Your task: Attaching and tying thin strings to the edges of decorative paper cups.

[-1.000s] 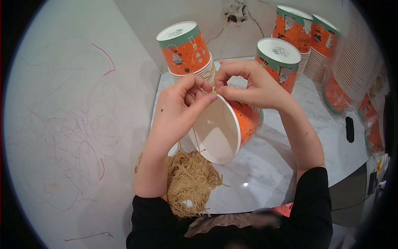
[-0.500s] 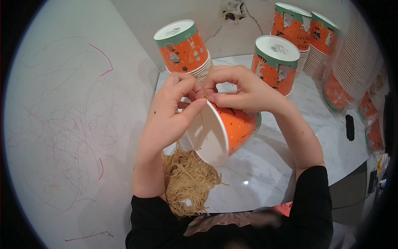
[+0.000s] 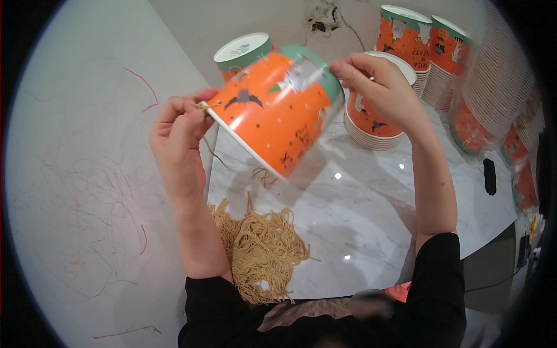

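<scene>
Left hand (image 3: 181, 127) pinches the rim of the orange cup (image 3: 267, 113) (cord (image 3: 213, 152) dangling there); right hand (image 3: 380, 87) grips its base, seemingly steadying the tilt.

Table (image 3: 354, 217) taken as landmark: pale top with faint grey veining, looks like marble, near edge gently bowed in this wide view, three small bright spots of reflected light (image 3: 347, 257) on its surface, lamp source not visible. Left of the table, a smooth whitish wall (image 3: 87, 145) carrying loose, thin scribbles (image 3: 98, 191) and a few bolder pink strokes (image 3: 143, 239); beyond its far edge, a greyish back wall (image 3: 243, 17) with a dark vein and a blackish patch (image 3: 320, 26). Right of the table's near end, a dark grey surface (image 3: 490, 261), floor or furniture indistinguishable, crossed by a thin cable (image 3: 493, 287).
</scene>
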### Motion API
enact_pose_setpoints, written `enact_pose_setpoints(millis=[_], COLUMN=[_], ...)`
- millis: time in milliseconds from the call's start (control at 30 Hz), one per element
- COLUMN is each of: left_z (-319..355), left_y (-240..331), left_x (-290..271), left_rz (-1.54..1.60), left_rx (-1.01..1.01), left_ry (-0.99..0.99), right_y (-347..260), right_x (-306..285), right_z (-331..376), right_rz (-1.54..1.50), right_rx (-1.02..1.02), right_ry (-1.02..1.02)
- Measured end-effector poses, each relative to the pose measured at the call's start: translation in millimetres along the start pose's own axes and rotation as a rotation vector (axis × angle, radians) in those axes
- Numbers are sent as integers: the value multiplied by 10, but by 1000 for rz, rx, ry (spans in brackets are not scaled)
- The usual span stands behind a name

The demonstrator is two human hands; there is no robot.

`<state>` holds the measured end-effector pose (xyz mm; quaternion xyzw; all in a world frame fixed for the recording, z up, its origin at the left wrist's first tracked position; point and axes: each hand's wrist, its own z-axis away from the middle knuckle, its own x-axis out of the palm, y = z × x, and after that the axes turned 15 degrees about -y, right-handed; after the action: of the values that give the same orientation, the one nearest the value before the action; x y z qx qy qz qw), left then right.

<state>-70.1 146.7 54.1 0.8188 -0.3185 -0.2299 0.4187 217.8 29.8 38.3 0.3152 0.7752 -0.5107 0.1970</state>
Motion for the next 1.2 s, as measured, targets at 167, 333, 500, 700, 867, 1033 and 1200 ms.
enact_pose_setpoints(millis=[167,333,500,700,867,1033,1200], left_z=[-6,51,14,17,12,-62,-161], left_y=[-67,-138,-202,-320,-395,-419,-540], left_x=[95,257,350,508,567,421,-53], left_rz=[-102,-229,-621,-759,-814,-724,-564], left_rx=[291,381,631,712,759,818,535], left_ry=[113,52,-29,-92,-339,-59,314], right_y=[-199,-177,-193,-300,-385,-353,-196], right_x=[103,122,241,370,423,403,362], right_z=[23,15,10,32,-15,-68,-216], right_rz=[-302,-499,-817,-946,-943,-717,-467], right_rx=[310,294,56,-53,-32,-107,-136], right_ry=[-70,-203,-24,57,130,356,538])
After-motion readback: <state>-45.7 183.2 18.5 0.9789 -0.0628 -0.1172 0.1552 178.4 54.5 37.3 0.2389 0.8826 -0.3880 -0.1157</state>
